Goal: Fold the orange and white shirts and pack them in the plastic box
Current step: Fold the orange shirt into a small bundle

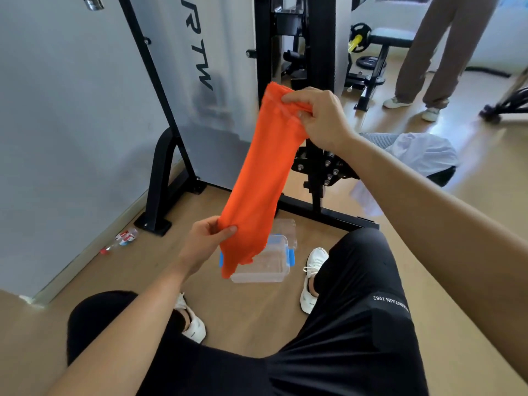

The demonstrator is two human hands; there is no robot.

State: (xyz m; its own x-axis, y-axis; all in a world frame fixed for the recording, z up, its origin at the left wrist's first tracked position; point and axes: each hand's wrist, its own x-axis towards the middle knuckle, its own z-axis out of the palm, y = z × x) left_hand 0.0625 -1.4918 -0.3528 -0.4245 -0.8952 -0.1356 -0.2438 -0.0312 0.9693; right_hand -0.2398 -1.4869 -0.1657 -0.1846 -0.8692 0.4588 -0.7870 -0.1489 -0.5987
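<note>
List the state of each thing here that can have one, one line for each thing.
plastic box: open, on the floor.
lid: off, behind the plastic box.
orange shirt: folded into a long strip, held in the air.
left hand: pinches the strip's lower part.
right hand: grips its top end.
white shirt: unfolded, heaped on a seat.
bottle: lying on the floor.
</note>
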